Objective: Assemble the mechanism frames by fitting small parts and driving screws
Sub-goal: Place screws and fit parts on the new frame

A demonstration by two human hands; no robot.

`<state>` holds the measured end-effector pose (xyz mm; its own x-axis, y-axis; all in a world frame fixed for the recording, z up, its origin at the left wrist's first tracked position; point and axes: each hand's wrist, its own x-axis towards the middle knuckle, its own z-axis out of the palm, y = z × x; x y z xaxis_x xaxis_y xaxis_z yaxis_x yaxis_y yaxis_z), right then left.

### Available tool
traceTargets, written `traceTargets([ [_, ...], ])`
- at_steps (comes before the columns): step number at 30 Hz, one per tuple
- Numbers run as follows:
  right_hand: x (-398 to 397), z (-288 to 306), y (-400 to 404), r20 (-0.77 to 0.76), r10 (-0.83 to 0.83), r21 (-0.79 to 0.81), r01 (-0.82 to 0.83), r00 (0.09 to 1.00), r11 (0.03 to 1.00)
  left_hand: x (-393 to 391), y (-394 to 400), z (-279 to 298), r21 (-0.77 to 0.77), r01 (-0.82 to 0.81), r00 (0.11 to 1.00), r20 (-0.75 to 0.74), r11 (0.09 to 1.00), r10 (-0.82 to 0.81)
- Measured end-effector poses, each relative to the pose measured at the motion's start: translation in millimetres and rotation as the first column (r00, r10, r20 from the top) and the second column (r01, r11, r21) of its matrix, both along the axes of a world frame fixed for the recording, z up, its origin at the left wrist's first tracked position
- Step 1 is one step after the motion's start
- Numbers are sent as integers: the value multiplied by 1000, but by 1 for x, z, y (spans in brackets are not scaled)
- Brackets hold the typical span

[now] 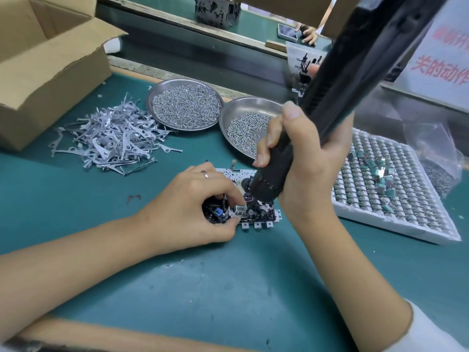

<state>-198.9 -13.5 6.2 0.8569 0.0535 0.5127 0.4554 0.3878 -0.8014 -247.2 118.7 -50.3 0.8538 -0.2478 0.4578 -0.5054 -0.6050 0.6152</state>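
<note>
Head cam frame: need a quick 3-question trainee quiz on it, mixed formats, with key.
1. True or false: the right hand grips the black electric screwdriver with its tip down on the mechanism frame.
2. Multiple choice: what is the left hand doing? A) reaching into a dish B) pinching a small part on the frame C) lifting the cardboard box
3. Fill in: the pile of flat metal levers lies between the cardboard box and the fuller ____ of screws.

Key: 1 true; 2 B; 3 dish
</note>
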Motion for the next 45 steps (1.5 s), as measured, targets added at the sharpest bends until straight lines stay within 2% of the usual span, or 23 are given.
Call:
traceTargets([
  [4,1,-2,-1,-16,51,-6,-51,999,999,-1,0,-1,-5,-11,1000,4,1000,11],
  [8,3,-1,-7,-19,33,-44,-34,999,998,0,0,-2,6,-12,1000,17,1000,12],
  [10,4,-5,-16,55,1,-121,5,998,993,0,0,-2,11,-8,1000,27,1000,7],
  [12,3,-16,-30,216,-131,-196,174,968,965,-1,-1,-1,17,-6,999,45,1000,5],
  [15,-2,-36,-51,374,-467,-133,545,801,828,0,0,0,25,-17,996,87,1000,15],
  [16,-6,-41,-54,415,-500,-154,600,760,785,2,0,1,9,-35,994,101,999,34],
  [17,-10,-46,-53,465,-458,-228,602,758,765,3,2,2,-29,-66,991,112,997,69],
  [19,-19,-52,-44,554,-208,-494,519,806,697,7,5,3,-117,-153,978,127,981,167],
  [21,-28,-57,-28,552,51,-734,457,832,502,13,8,3,-165,-245,952,144,955,269],
  [23,-32,-58,-19,489,171,-851,423,856,312,18,13,1,-202,-302,932,145,932,334],
  [26,-41,-55,-18,449,183,-889,417,874,190,24,18,0,-229,-327,916,160,917,367],
  [29,-52,-56,-14,489,210,-871,483,846,83,26,21,-1,-222,-337,905,190,915,379],
  [33,-65,-54,-19,498,214,-860,511,840,-5,25,23,-4,-230,-313,914,190,922,358],
  [36,-83,-54,-40,510,217,-842,534,832,-70,22,19,-6,-137,-262,927,241,955,289],
  [39,-99,-52,-73,504,149,-849,520,851,-96,17,13,-7,30,-160,930,339,987,141],
  [42,-112,-51,-116,500,50,-857,503,864,-115,15,5,-6,185,-117,905,424,976,28],
  [45,-121,-49,-165,512,-54,-851,497,857,-170,15,1,-8,238,-105,881,473,966,-21],
])
